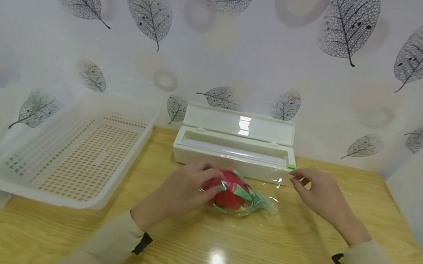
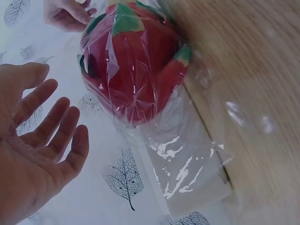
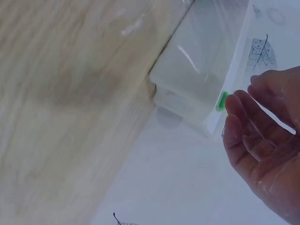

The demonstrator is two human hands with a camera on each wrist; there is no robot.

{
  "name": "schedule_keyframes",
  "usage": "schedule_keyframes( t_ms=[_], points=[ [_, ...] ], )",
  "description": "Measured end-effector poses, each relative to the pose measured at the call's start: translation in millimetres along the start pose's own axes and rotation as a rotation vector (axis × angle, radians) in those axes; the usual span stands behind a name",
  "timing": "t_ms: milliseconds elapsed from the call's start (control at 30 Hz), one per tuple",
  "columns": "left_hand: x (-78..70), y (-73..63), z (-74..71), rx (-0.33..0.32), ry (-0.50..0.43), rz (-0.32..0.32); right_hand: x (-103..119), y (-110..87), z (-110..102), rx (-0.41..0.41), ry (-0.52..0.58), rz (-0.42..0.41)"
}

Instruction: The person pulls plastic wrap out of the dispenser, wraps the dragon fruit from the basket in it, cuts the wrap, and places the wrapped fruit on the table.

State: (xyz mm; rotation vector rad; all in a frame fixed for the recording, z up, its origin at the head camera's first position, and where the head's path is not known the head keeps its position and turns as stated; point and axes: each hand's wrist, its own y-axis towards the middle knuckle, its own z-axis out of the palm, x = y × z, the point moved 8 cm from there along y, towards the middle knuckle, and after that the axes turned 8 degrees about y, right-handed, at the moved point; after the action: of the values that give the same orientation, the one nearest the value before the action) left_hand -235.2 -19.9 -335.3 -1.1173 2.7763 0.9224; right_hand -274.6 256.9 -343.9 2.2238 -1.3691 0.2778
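Observation:
A red dragon fruit (image 1: pixel 227 199) with green-tipped scales lies on the table, covered in clear plastic wrap (image 2: pixel 176 161) that trails off its sides. My left hand (image 1: pixel 181 189) reaches over its left side in the head view; in the left wrist view its loosely bent fingers (image 2: pixel 63 115) stand beside the fruit with nothing between them. Behind the fruit is a white wrap dispenser box (image 1: pixel 227 161), its lid raised and a roll inside. My right hand (image 1: pixel 320 193) is at the box's right end, fingertips right by a green slider (image 3: pixel 221 101), a gap showing between thumb and fingers.
To the left stands a white perforated plastic basket (image 1: pixel 35 194). A leaf-patterned cloth (image 1: pixel 231 61) hangs behind the wooden table (image 1: pixel 183 257) and along its sides. The raised lid (image 1: pixel 213 120) leans close to the cloth.

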Motion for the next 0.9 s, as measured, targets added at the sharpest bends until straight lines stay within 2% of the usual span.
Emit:
schedule_keyframes(
  t_ms=[100,167,300,367,500,633,767,900],
  points=[
    [-11.2,11.9,4.4,-0.006,0.05,0.015,-7.5,7.1,-7.3,-0.032,-0.038,-0.025],
    [-24.2,22.9,11.4,0.019,0.105,0.047,-12.8,11.4,-10.9,-0.039,-0.055,-0.031],
    [-49.5,42.9,27.5,0.107,0.197,0.103,-20.3,19.4,-9.3,-0.017,-0.062,-0.026],
    [-55.2,51.8,34.7,0.165,0.23,0.098,-22.9,22.6,-5.9,0.005,-0.05,-0.018],
    [-58.1,81.2,52.3,0.313,0.281,0.071,-30.0,26.0,-3.4,0.037,-0.013,0.03],
    [-55.2,118.2,73.0,0.46,0.269,0.047,-40.9,26.8,-1.7,0.056,0.017,0.078],
    [-48.6,147.5,87.1,0.542,0.189,0.012,-47.6,26.3,-0.2,0.04,0.055,0.088],
    [-40.0,163.3,101.7,0.597,0.131,-0.047,-53.4,24.4,3.6,0.037,0.107,0.152]
  ],
)
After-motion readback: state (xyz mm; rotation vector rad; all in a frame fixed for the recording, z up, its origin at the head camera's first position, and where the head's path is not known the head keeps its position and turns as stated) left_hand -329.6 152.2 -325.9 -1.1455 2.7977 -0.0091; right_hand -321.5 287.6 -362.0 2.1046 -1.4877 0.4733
